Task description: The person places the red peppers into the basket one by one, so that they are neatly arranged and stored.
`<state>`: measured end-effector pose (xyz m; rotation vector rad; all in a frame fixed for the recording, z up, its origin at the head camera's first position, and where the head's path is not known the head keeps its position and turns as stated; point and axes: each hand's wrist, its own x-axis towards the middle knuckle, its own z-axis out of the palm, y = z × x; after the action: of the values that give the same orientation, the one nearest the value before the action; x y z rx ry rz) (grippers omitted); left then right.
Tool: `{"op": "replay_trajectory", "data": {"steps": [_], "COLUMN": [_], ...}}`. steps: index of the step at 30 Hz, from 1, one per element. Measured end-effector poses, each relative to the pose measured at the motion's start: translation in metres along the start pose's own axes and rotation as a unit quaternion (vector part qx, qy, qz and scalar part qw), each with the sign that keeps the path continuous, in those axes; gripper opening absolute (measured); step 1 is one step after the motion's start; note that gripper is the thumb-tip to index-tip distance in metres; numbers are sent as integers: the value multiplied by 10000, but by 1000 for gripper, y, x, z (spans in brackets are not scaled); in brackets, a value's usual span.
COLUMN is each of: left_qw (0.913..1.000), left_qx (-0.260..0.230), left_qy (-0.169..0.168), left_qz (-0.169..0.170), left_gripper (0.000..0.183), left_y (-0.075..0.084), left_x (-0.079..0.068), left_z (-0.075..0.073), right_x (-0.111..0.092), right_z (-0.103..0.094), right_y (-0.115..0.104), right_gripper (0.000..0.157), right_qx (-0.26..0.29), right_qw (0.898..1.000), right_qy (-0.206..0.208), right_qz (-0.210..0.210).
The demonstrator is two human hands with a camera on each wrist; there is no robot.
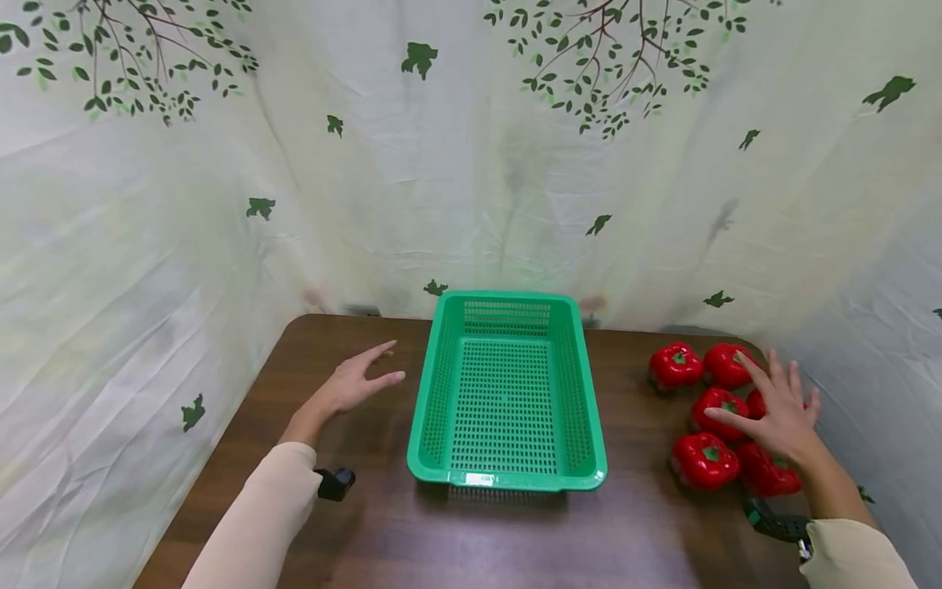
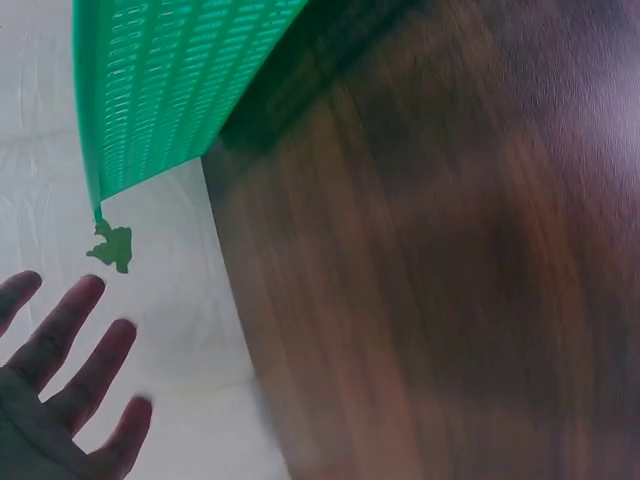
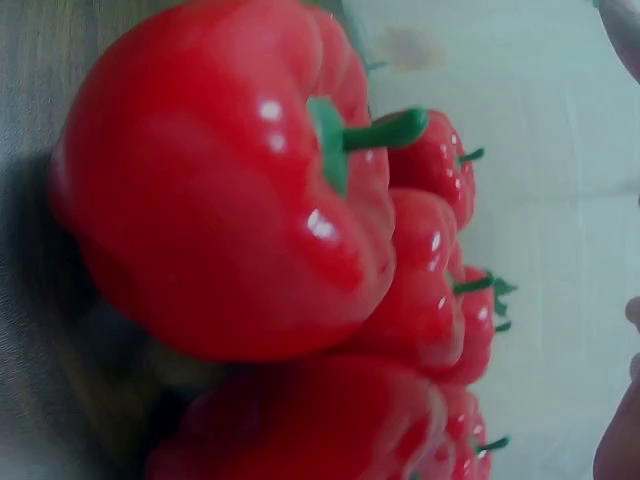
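"Creased, pale cloth hangs round the workspace, printed with thin leafy branches and ragged green leaves. What does it enclose?"

"One tabletop, dark brown, streaked with wood grain and faintly glossy, its far corners rounded."

"And on it?"

"Against the middle of the far edge, a green basket: a deep rectangle with rounded corners, a smooth rim, and walls and floor pierced by rows of small slots. Toward the far right corner, six red peppers cluster close together, glossy, plump and lobed."

"Their stems?"

"Matte green; the nearest one in the right wrist view is a stubby, slightly bent stem."

"How are the hands?"

"The right hand is above the peppers, fingers and thumb spread wide, grasping nothing. The left hand is over the tabletop's left side, beside the basket but apart from it, thumb well away from extended fingers, also holding nothing. Both wrists end in plain, cream-coloured sleeves."
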<state>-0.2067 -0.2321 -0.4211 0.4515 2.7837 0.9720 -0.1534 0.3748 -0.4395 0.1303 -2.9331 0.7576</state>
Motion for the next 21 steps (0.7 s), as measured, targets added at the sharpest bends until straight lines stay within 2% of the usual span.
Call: {"op": "replay_trajectory", "data": {"steps": [4, 11, 14, 17, 21], "left_qw": [9974, 9937, 9883, 9809, 9727], "left_qx": [-701, -1099, -1493, -1896, -2229], "left_qy": [-118, -157, -239, -246, -262], "left_qz": [-133, -175, -190, -358, -593], "left_gripper": [65, 57, 54, 51, 52], "left_y": [-4, -7, -8, -9, -11], "left_x": [1, 5, 7, 7, 6], "left_z": [7, 13, 16, 19, 21], "right_x": [-8, -25, -35, -43, -53], "right_z": [1, -2, -1, 1, 5], "right_y": [10, 22, 27, 32, 37], "right_gripper": [99, 94, 92, 91, 90], "right_qx": [110, 522, 709, 1015, 1645], "right_qw": [9998, 9970, 9951, 9915, 9814], "right_qy": [98, 517, 621, 685, 791], "right_qz": [104, 224, 315, 430, 590]}}
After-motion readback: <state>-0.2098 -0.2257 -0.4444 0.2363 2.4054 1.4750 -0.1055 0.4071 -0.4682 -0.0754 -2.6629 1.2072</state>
